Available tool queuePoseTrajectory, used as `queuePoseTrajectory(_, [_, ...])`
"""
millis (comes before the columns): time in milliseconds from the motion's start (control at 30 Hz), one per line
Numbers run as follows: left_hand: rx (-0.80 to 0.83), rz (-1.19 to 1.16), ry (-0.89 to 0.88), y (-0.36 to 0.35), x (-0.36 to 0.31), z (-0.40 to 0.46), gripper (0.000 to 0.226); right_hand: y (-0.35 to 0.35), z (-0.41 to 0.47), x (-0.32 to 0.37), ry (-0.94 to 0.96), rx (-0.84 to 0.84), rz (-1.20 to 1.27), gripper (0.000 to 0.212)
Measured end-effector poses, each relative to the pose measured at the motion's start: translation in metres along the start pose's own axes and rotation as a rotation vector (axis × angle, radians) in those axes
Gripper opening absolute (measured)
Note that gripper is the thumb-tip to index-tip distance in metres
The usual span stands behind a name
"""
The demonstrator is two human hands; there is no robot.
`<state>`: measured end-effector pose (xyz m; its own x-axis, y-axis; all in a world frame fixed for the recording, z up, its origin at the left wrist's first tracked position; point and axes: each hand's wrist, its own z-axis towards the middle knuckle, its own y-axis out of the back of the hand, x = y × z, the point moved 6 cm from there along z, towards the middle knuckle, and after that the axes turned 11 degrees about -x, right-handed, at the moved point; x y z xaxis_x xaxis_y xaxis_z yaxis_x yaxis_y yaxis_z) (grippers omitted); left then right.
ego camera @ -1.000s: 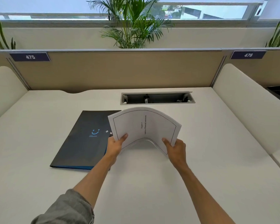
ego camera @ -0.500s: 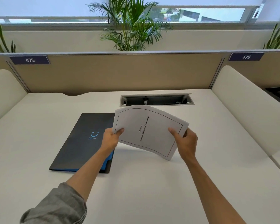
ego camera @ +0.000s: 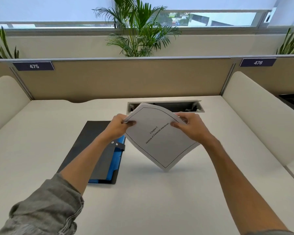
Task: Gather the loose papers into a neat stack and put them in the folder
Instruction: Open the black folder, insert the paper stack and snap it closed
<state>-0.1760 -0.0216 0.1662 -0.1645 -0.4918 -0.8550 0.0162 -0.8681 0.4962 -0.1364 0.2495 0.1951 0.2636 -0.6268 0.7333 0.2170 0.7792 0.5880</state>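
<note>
A stack of white printed papers with a black border line is held up over the middle of the desk, tilted so one corner points down at the desktop. My left hand grips its upper left edge and my right hand grips its upper right edge. A dark folder with a blue inner pocket lies flat on the desk to the left, partly under my left forearm.
The white desk is bounded by a beige partition at the back and padded side panels. A recessed cable tray sits behind the papers. Potted palms stand beyond the partition.
Both hands have lifted the papers higher and turned them, so the stack now hangs with one corner down. My hands slid up to the top edges. The folder's blue inside shows more.
</note>
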Motion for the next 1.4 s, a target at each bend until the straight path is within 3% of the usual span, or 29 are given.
queuePoseTrajectory(100, [0.002,0.051,-0.057,0.005,-0.012,0.006,0.018,-0.003,0.003,0.004,-0.027,0.035,0.143,0.011])
queuePoseTrajectory(200, [-0.107,0.046,-0.111,0.014,-0.018,0.01,0.008,-0.003,0.005,-0.002,-0.08,0.002,0.244,0.011])
queuePoseTrajectory(333, [-0.365,-0.031,-0.036,0.028,-0.007,0.009,0.066,-0.005,0.001,-0.019,-0.181,-0.033,0.395,0.013])
queuePoseTrajectory(433, [-0.402,-0.234,0.169,0.024,0.01,0.004,0.087,-0.008,-0.003,-0.032,-0.264,-0.08,0.52,0.013])
queuePoseTrajectory(500, [-0.321,-0.406,0.312,0.013,0.021,-0.001,0.08,-0.012,-0.006,-0.038,-0.317,-0.104,0.588,0.009])
queuePoseTrajectory(600, [-0.052,-0.554,0.429,-0.014,0.026,-0.012,0.04,-0.02,-0.011,-0.049,-0.419,-0.155,0.666,0.007])
queuePoseTrajectory(700, [0.043,-0.681,0.5,-0.034,0.026,-0.023,0.032,-0.033,-0.016,-0.055,-0.508,-0.176,0.712,0.015])
queuePoseTrajectory(900, [-0.136,-0.661,0.511,-0.042,0.033,-0.022,0.029,-0.056,-0.031,-0.056,-0.646,-0.098,0.85,0.017])
queuePoseTrajectory(1033, [-0.134,-0.615,0.515,-0.039,0.039,-0.019,0.028,-0.065,-0.037,-0.058,-0.68,0.007,0.784,0.014])
queuePoseTrajectory(1200, [-0.162,-0.557,0.537,-0.036,0.055,-0.012,0.021,-0.078,-0.043,-0.062,-0.666,-0.038,0.745,0.004])
queuePoseTrajectory(1333, [-0.291,-0.227,0.479,-0.016,0.079,-0.01,0.031,-0.087,-0.047,-0.073,-0.69,-0.068,0.721,0.006])
queuePoseTrajectory(1400, [-0.364,-0.031,0.424,-0.001,0.093,-0.014,0.023,-0.09,-0.049,-0.079,-0.7,-0.074,0.704,0.006])
